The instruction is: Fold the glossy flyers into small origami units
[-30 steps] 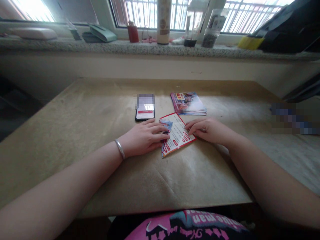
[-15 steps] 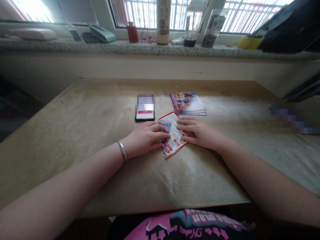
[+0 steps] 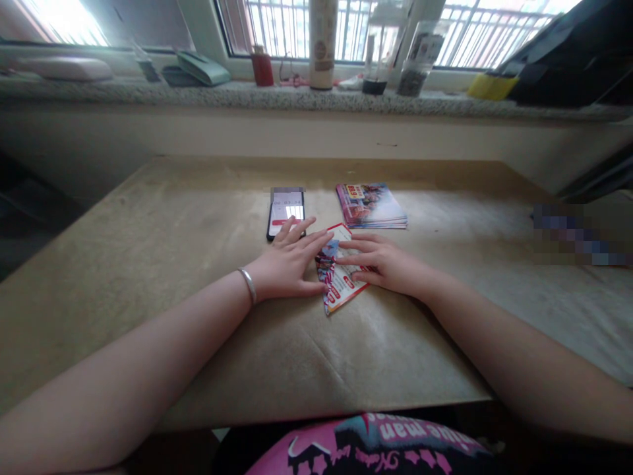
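A red-bordered printed leaflet [image 3: 340,282] lies folded on the brown paper-covered table [image 3: 148,251]. My left hand [image 3: 289,264], with a silver bracelet on the wrist, lies flat with fingers spread on the leaflet's left edge. My right hand [image 3: 383,262] rests flat across the leaflet's right part, fingers stretched out and pointing left. Both hands press on the leaflet and cover much of it. A stack of similar leaflets [image 3: 370,206] sits just behind my right hand. A phone [image 3: 285,212] with a lit screen lies behind my left hand.
A stone window sill [image 3: 297,99] runs behind the table with a tall bottle [image 3: 322,43], a red cup [image 3: 263,66], jars [image 3: 415,56], a green case [image 3: 202,66] and a yellow item [image 3: 492,86]. A dark bag [image 3: 573,53] stands at the right.
My right hand slid left across the leaflet, folding it narrower. My left hand's fingers lifted and spread toward the phone.
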{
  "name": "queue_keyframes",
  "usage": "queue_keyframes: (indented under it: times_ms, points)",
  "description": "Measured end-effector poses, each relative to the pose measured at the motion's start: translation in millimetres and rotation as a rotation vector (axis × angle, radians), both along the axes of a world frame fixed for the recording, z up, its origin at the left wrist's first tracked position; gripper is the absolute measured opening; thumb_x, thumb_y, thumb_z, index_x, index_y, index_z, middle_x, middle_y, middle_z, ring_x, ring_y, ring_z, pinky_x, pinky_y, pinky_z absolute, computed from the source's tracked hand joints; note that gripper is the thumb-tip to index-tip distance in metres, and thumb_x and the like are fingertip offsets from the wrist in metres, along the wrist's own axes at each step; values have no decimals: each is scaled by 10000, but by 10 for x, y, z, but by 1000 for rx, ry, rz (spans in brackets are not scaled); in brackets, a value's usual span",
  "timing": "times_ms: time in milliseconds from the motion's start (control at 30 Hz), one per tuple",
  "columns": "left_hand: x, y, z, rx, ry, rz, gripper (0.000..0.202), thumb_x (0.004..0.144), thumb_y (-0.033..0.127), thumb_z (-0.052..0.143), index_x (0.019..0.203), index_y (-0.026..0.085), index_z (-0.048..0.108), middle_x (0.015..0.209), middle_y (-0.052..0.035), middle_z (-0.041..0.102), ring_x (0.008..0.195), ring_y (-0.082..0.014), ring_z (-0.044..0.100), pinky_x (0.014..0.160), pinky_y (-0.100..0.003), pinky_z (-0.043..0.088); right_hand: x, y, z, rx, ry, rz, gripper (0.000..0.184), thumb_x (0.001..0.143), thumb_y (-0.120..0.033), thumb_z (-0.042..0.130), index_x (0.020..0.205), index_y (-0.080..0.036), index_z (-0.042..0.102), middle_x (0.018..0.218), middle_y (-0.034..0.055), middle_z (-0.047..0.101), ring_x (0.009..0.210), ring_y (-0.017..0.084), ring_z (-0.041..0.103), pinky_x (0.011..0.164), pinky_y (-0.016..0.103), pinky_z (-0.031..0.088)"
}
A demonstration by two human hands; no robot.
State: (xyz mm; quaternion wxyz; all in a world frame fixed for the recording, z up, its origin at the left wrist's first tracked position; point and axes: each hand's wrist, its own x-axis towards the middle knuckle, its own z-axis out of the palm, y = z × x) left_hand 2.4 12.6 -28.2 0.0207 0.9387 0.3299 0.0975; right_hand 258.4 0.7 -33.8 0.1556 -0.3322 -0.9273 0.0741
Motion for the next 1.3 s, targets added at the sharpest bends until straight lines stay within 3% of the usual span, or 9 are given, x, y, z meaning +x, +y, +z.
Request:
queue_keyframes:
  times_ms: [233, 300, 400, 567, 633, 900, 1033, 1133, 1300]
  points:
    - [-45, 28, 7, 46, -122, 38, 1011, 685, 705, 623, 1449, 153, 256, 1379, -163, 440, 1350, -345, 298, 1158, -548, 94, -27, -25, 24, 8, -36, 4, 405, 879, -307, 578, 1282, -277, 583, 1381, 51, 535, 1319, 259, 418, 1084, 486, 361]
    - [-89, 47, 33, 57, -203, 52, 894, 748, 655, 602, 1421, 156, 288, 1299, -150, 501, 1268, -309, 407, 1152, -565, 96, -25, -27, 29, 8, -41, -5, 404, 877, -317, 579, 1279, -277, 585, 1382, 53, 534, 1324, 260, 414, 1083, 484, 364]
    - [-182, 83, 92, 36, -279, 88, 578, 883, 497, 511, 1357, 193, 380, 1036, -63, 612, 1089, -234, 525, 1138, -589, 100, -15, -34, 38, 10, -54, -18, 404, 881, -337, 571, 1278, -268, 586, 1382, 59, 533, 1325, 257, 415, 1083, 469, 367]
    - [-298, 100, 210, 105, -93, -32, 285, 891, 435, 534, 1102, 286, 655, 998, -40, 658, 1131, -250, 502, 1097, -530, 225, 20, -47, 55, 9, -53, -27, 366, 888, -338, 561, 1243, -268, 618, 1345, 68, 565, 1273, 252, 475, 1061, 457, 393]
    - [-306, 77, 244, 152, -1, -95, 219, 898, 399, 536, 1031, 314, 689, 955, -20, 669, 1148, -247, 493, 1088, -493, 241, 39, -51, 63, 10, -52, -27, 336, 890, -324, 561, 1213, -279, 640, 1322, 68, 583, 1245, 253, 500, 1041, 457, 412]
    - [-311, 3, 302, 130, 167, -107, 253, 927, 398, 490, 1079, 295, 664, 1090, 1, 674, 985, -181, 598, 901, -327, 373, 146, -101, 142, -15, -55, -38, 236, 875, -256, 574, 1055, -291, 723, 1209, 49, 658, 1070, 229, 613, 924, 397, 498]
    - [-323, -2, 294, 120, 228, -59, 248, 932, 394, 490, 1080, 295, 662, 1049, -16, 674, 935, -185, 613, 810, -309, 391, 214, -91, 177, -59, -35, -19, 170, 836, -269, 631, 960, -275, 748, 1141, 43, 688, 994, 212, 637, 877, 363, 509]
    - [-306, -16, 284, 133, 248, -27, 257, 941, 398, 477, 1090, 291, 656, 1021, -37, 666, 905, -184, 616, 768, -298, 397, 250, -71, 189, -81, -15, 52, 222, 784, -344, 696, 981, -251, 742, 1124, 63, 692, 994, 219, 633, 875, 363, 502]
    - [-283, -33, 279, 208, 300, -40, 251, 958, 367, 453, 1089, 296, 654, 981, -30, 668, 879, -183, 617, 751, -301, 392, 252, -89, 220, -36, -41, 50, 159, 852, -282, 615, 953, -262, 737, 1054, 28, 716, 957, 185, 639, 859, 336, 489]
